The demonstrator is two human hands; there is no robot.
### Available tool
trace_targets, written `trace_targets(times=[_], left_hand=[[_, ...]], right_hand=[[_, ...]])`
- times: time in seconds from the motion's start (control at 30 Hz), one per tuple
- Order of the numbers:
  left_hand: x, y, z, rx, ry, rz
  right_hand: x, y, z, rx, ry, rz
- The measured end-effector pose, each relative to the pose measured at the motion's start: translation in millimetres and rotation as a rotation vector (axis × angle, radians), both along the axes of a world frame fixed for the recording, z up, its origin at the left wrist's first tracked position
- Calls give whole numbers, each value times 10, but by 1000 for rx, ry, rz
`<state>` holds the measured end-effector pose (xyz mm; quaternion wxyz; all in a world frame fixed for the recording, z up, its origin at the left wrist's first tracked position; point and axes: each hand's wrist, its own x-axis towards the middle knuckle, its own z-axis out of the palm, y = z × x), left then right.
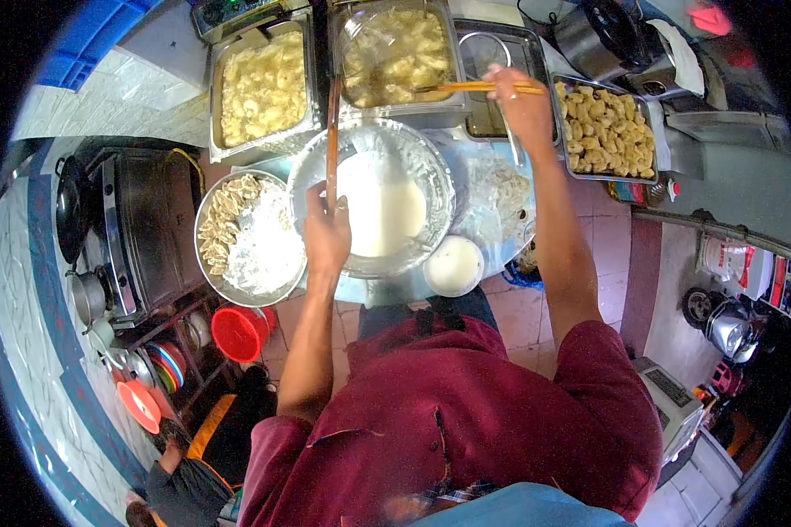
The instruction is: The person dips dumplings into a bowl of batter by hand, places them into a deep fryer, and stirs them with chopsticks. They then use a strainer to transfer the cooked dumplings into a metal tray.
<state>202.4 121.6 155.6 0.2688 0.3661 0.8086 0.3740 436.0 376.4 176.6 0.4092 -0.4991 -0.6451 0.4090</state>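
Observation:
My left hand (pixel 327 235) is closed around a long brown wooden stick (pixel 332 145), which points forward across the rim of a metal basin (pixel 442 189) of white batter (pixel 387 211). My right hand (pixel 523 104) is closed on long wooden chopsticks (pixel 466 87). Their tips reach left into the right fryer pan (pixel 455 92), where pale battered pieces (pixel 395 53) lie in oil. The left fryer pan (pixel 215 105) holds similar golden pieces (pixel 262 88). Beside the basin, a round metal bowl (pixel 204 263) contains sliced pieces (pixel 227 215) and white flour (pixel 268 241).
A tray (pixel 573 165) of fried pieces stands at the right, beyond a dark tray (pixel 492 123) with a wire-handled tool. A white tub (pixel 453 266) sits near my body. A red bucket (pixel 242 334) is on the floor; another person (pixel 189 487) is at lower left.

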Motion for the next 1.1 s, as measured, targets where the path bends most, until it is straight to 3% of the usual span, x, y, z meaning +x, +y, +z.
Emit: trace_targets(times=[0.13, 0.27, 0.37, 0.57, 0.6, 0.73, 0.87, 0.97, 1.1], left_hand=[[-111, 98, -75, 117, 82, -39], [-140, 290, -34, 88, -551, 41], [-113, 433, 50, 85, -772, 80], [-150, 549, -111, 138, -458, 48], [-247, 598, -128, 115, -137, -56], [-302, 769, -65, -14, 210, -72], [-342, 885, -256, -139, 242, -97], [-332, 873, -293, -146, 173, -131], [-246, 631, -395, -64, 111, -73]], right_hand=[[149, 64, 319, 102, -259, -97], [165, 51, 364, 64, -123, -128], [188, 19, 327, 29, -149, -134], [210, 14, 228, 90, -303, -80], [172, 5, 282, 94, -365, -83], [-27, 69, 278, 141, -518, -91], [-198, 347, -124, 198, -547, -121], [-279, 529, -484, 319, -393, -178], [-328, 789, -872, 246, -197, -209]])
